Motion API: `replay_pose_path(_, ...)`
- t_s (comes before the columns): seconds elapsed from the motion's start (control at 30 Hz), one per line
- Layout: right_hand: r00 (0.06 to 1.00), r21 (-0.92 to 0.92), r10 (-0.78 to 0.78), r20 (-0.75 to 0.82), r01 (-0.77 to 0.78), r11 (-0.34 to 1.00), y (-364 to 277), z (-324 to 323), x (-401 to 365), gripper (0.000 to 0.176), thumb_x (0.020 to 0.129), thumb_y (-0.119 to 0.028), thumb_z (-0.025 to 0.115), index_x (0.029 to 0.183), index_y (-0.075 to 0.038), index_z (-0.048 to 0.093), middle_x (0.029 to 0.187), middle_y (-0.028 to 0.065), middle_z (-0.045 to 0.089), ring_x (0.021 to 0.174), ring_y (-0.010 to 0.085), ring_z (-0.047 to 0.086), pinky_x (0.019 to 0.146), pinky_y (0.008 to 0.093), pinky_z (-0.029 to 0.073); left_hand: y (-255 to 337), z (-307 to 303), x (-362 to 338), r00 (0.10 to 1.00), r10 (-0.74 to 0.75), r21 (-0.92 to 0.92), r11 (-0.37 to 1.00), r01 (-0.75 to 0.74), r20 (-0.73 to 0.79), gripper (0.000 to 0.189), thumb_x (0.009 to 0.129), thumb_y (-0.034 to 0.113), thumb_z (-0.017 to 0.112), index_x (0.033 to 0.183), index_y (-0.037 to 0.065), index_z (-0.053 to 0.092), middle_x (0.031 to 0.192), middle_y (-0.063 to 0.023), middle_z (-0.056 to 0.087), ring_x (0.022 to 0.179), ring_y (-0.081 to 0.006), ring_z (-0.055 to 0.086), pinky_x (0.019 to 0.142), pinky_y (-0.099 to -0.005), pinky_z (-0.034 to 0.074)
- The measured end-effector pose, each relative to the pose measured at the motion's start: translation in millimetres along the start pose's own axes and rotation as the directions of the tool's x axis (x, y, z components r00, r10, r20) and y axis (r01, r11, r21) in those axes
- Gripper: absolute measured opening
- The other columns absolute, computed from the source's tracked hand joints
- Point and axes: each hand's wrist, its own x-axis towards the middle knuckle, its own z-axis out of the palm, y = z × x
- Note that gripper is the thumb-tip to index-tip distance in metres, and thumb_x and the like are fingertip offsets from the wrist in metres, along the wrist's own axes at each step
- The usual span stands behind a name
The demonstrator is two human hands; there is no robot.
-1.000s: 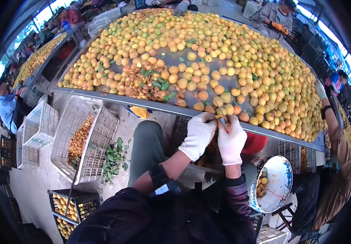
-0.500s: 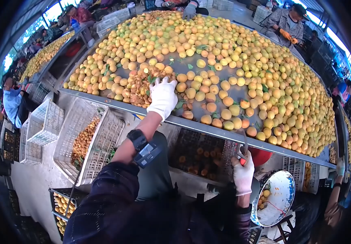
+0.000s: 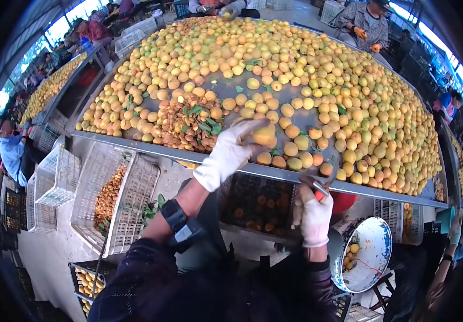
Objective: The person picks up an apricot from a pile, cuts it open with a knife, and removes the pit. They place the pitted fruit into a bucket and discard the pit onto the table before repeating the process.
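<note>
My left hand (image 3: 232, 151), in a white glove, is closed on a yellow-orange apricot (image 3: 264, 136) just above the near edge of the sorting table. Motion blurs its fingers a little. Gripped in my gloved right hand (image 3: 314, 213), below the table's rim, is a red-handled metal tool (image 3: 319, 193); its exact kind is hard to make out. Left of my left hand lies a heap of brown apricot pits (image 3: 180, 122) with green leaves. Many loose apricots (image 3: 368, 134) cover the metal table (image 3: 253, 167).
White plastic crates (image 3: 135, 206) stand on the floor at left, one holding brown pits. A dark crate (image 3: 258, 206) with fruit halves sits under the table. A white bucket (image 3: 371, 252) with some fruit is at right. Other people work around the tables.
My left hand has left the pit heap, moved right and taken hold of an apricot. My right hand, with the red-handled tool, has risen slightly towards the table's edge.
</note>
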Motion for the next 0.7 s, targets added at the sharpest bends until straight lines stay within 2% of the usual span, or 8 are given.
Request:
replay_pose_path(0.17,0.989,0.057,0.084,0.12,-0.092,0.994,-16.6,14.0,-10.2,0.018,0.084,-0.013,0.063,0.098,-0.004,0.057,0.059,0.0007,0.051,0.035,0.0081,0.042,0.032,0.0227,0.031,25.7,46.3,-47.3,0.955,0.258,0.407,0.864,-0.296,0.146,0.06,0.068,0.002,0.069,0.127,0.009,0.057,0.122,-0.0096,0.059,0.114,-0.0287,0.053,0.099,-0.0356,0.04)
replay_pose_path(0.2,0.992,0.079,0.072,0.101,-0.08,0.994,-15.9,13.0,-13.5,0.015,0.084,-0.013,0.063,0.095,-0.005,0.058,0.058,0.0007,0.05,0.034,0.0083,0.042,0.032,0.023,0.031,36.4,53.7,-55.1,0.963,0.223,0.373,0.889,-0.264,0.15,0.058,0.073,0.003,0.066,0.13,0.008,0.053,0.122,-0.009,0.058,0.114,-0.0246,0.053,0.098,-0.0344,0.041)
replay_pose_path(0.27,0.992,0.259,-0.005,0.128,-0.028,0.965,-13.4,-0.5,-20.1,0.008,0.085,-0.012,0.062,0.086,-0.006,0.058,0.054,-0.0003,0.048,0.033,0.009,0.04,0.031,0.0234,0.029,39.6,66.4,-65.3,0.991,0.086,-0.083,0.994,-0.077,0.107,0.061,0.079,0.004,0.062,0.137,0.005,0.043,0.126,-0.0091,0.055,0.118,-0.0196,0.05,0.098,-0.0326,0.041)
replay_pose_path(0.3,0.988,0.286,-0.011,0.155,-0.034,0.958,-13.1,-8.1,-23.3,0.008,0.086,-0.013,0.06,0.086,-0.005,0.057,0.053,-0.0004,0.046,0.033,0.0091,0.039,0.031,0.0237,0.029,45.2,68.6,-68.6,0.989,0.089,-0.089,0.993,-0.079,0.118,0.061,0.079,0.004,0.062,0.137,0.005,0.043,0.126,-0.0091,0.055,0.118,-0.0196,0.05,0.098,-0.0326,0.041)
replay_pose_path(0.37,0.985,0.315,-0.021,0.174,-0.036,0.948,-11.9,-22.2,-28.5,0.009,0.087,-0.013,0.059,0.086,-0.005,0.056,0.051,-0.0004,0.045,0.032,0.0091,0.038,0.031,0.0241,0.028,60.9,69.4,-75.0,0.943,-0.273,-0.513,0.791,0.333,0.19,0.069,0.081,0.002,0.062,0.143,0.003,0.032,0.129,-0.0099,0.051,0.121,-0.0156,0.046,0.099,-0.0304,0.04)
replay_pose_path(0.4,0.973,0.321,-0.076,0.219,0.001,0.947,-11.7,-27.3,-30.6,0.014,0.089,-0.018,0.058,0.087,-0.004,0.054,0.05,-0.0002,0.043,0.032,0.0096,0.035,0.03,0.024,0.027,59.3,74.8,-77.7,0.943,-0.27,-0.513,0.791,0.333,0.195,0.069,0.081,0.002,0.062,0.143,0.003,0.032,0.129,-0.0099,0.051,0.121,-0.0156,0.046,0.099,-0.0304,0.04)
replay_pose_path(0.5,0.955,0.346,-0.125,0.27,0.025,0.938,-6.8,-31.7,-32.0,0.022,0.092,-0.024,0.056,0.085,-0.004,0.051,0.048,0.0,0.04,0.031,0.0106,0.032,0.03,0.0241,0.025,49.8,99.4,-87.0,0.997,0.012,-0.382,0.924,0.021,0.082,0.069,0.077,0.0,0.067,0.139,0.003,0.038,0.127,-0.0057,0.052,0.112,-0.0141,0.052,0.097,-0.0271,0.041)
replay_pose_path(0.7,0.967,0.233,-0.107,0.231,0.052,0.971,-6.4,-28.6,-51.6,0.041,0.095,-0.038,0.052,0.068,-0.007,0.048,0.043,0.0006,0.035,0.03,0.012,0.031,0.031,0.0244,0.025,55.1,102.2,-83.1,0.995,-0.005,-0.399,0.916,0.046,0.104,0.06,0.078,0.001,0.068,0.134,0.004,0.046,0.125,-0.0044,0.054,0.11,-0.0114,0.05,0.093,-0.0258,0.041)
